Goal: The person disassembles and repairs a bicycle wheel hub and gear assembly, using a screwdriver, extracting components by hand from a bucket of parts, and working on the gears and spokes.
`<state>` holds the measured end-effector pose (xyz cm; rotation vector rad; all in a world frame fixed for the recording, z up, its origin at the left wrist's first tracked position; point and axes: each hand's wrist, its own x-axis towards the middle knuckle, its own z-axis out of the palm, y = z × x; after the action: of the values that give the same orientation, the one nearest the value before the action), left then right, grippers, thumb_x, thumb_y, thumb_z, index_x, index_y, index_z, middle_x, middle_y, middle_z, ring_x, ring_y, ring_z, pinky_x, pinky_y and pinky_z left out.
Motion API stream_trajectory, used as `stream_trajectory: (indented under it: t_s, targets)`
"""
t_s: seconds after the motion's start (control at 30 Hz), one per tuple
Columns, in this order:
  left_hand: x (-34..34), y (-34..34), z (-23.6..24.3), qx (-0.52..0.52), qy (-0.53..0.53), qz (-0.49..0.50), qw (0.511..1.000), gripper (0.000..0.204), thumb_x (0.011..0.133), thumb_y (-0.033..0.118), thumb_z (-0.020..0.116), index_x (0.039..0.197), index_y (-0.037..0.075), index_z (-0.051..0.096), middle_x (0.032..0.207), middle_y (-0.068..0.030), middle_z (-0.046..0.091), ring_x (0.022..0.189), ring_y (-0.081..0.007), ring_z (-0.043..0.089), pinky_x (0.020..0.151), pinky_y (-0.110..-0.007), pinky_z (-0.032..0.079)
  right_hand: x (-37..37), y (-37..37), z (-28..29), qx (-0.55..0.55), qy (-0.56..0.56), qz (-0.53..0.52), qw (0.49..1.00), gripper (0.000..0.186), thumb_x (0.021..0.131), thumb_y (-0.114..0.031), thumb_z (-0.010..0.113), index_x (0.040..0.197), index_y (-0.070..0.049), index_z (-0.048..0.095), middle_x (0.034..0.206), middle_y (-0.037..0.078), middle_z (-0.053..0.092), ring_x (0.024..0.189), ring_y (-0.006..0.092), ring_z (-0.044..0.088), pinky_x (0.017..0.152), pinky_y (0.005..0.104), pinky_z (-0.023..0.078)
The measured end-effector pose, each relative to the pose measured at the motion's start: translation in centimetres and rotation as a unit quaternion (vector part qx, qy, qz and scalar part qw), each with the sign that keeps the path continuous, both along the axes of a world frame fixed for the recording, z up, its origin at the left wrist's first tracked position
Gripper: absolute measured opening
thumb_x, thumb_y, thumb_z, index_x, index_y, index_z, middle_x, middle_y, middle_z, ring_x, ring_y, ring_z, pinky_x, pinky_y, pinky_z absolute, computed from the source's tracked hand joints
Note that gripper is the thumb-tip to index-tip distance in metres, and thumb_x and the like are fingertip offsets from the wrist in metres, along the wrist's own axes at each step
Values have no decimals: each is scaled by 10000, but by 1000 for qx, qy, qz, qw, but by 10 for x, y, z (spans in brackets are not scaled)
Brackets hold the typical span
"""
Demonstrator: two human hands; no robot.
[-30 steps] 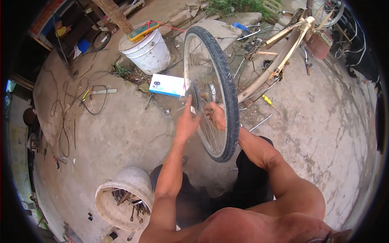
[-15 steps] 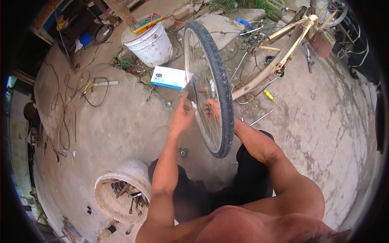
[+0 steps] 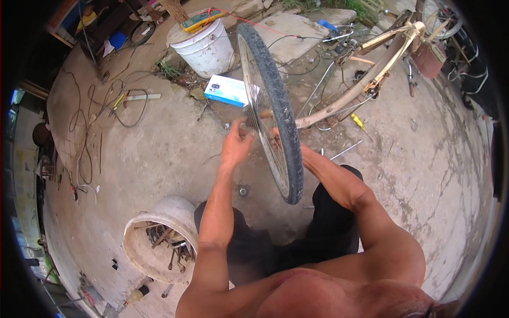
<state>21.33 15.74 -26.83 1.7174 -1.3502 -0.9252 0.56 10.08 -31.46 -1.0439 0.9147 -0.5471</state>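
A bicycle wheel (image 3: 294, 138) with a dusty black tyre stands upright and tilted before me, seen nearly edge-on. A cluster of sprockets (image 3: 253, 117) sits at its hub on the left side. My left hand (image 3: 235, 144) is beside these sprockets, its fingers bent and apart, thumb toward the hub; whether the fingertips touch is blurred. On the other side, my right hand (image 3: 275, 138) has its fingers closed round the hub area of the wheel. The tyre and rim hide most of that hand.
A blue and white box (image 3: 225, 90) lies behind the wheel. Farther back stands a white bucket (image 3: 204, 50) topped by a yellow-green tool case. At right is a bicycle frame (image 3: 379, 66), with a yellow screwdriver (image 3: 358, 121) nearby. A tipped bucket (image 3: 139, 254) of tools lies at lower left.
The wheel has turned slightly more edge-on and leans a little left. My left hand's fingers have bent in beside the sprockets. The right hand stays at the hub, now more covered.
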Motion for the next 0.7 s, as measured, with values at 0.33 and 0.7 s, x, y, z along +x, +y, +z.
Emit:
stream_trajectory:
  t_s: [0.33,0.7]
  targets:
    - [5,2,-9,-27,-13,-19,999,590,917,127,687,1463,48,478,886,-98,717,749,-161,667,706,-331,535,4,5,0,108,-137,-53,983,242,1021,-272,606,1061,-60,714,844,33,684,686,137,652,571,306,524]
    - [14,-1,-5,9,-70,-1,997,656,893,172,710,1491,51,469,902,-121,728,831,-209,692,769,-355,544,1,-18,-10,149,-97,-134,975,118,934,-205,613,935,-86,610,831,31,617,751,163,578,710,299,477]
